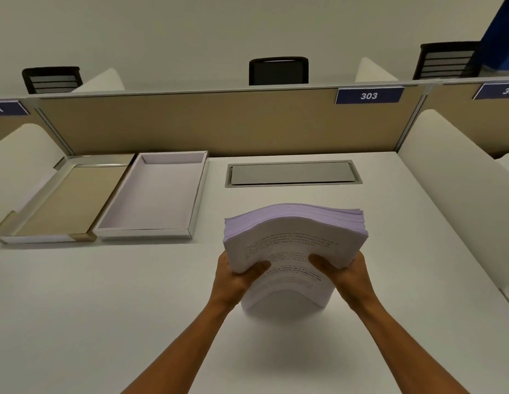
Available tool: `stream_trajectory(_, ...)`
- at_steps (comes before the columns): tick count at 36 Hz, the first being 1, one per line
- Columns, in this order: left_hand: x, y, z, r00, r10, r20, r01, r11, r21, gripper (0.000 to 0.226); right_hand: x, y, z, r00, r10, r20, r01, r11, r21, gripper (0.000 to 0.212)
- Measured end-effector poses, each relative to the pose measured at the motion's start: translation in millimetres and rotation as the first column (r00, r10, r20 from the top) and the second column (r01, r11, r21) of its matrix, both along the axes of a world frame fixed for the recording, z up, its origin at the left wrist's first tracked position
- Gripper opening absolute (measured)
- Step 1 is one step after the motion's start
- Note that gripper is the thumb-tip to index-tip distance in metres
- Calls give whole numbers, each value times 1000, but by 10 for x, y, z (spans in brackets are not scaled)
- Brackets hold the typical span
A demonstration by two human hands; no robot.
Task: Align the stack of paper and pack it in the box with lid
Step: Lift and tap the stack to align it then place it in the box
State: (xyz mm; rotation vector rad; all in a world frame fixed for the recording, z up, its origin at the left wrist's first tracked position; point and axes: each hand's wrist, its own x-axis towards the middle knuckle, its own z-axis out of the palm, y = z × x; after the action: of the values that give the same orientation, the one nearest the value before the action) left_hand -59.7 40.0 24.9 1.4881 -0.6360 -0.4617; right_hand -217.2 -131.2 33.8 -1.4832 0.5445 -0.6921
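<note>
A white desk (105,294) fills the near view, backed at the far edge by a tan partition (190,123) with curved white side panels at left and right. On the far left of the desk lies the lid (65,200), upturned, its tan inside showing; its left edge runs under the side panel and cannot be made out fully. Just beside it on the right sits the box (150,197), open, with a pale inside. Further right, a grey cable hatch (293,173) is set flush into the desk near the partition.

In the near middle, the paper (296,251) stands on its bottom edge on the desk, bowed and fanned at the top, printed text facing the camera but too blurred to read. The left hand (239,277) has its grip pressed on the stack's left side, thumb across the front sheet; the right hand (341,274) clamps the right side the same way. The fingers behind the stack are hidden.

On the partition a blue tag (369,95) reads 303; tags at either end are cut off. Black chairs (278,71) show beyond, before a plain wall.
</note>
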Motion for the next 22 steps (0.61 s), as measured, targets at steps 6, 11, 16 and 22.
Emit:
stream_trajectory(6,-16,-78,16,997,75,34,-74,997,-17,45,53,92,-45,997,-53,50,51,998,35,36)
stream_trajectory(11,-4,-107,109,991,97,94,-94,995,-41,44,50,99,9,993,-75,92,74,997,21,38)
stream_trajectory(16,20,-142,183,990,86,113,-80,995,-59,51,49,55,59,990,-71,124,72,997,-3,41)
stream_trajectory(22,8,-141,48,994,88,71,-85,995,-48,45,42,60,-67,995,-53,89,49,998,40,39)
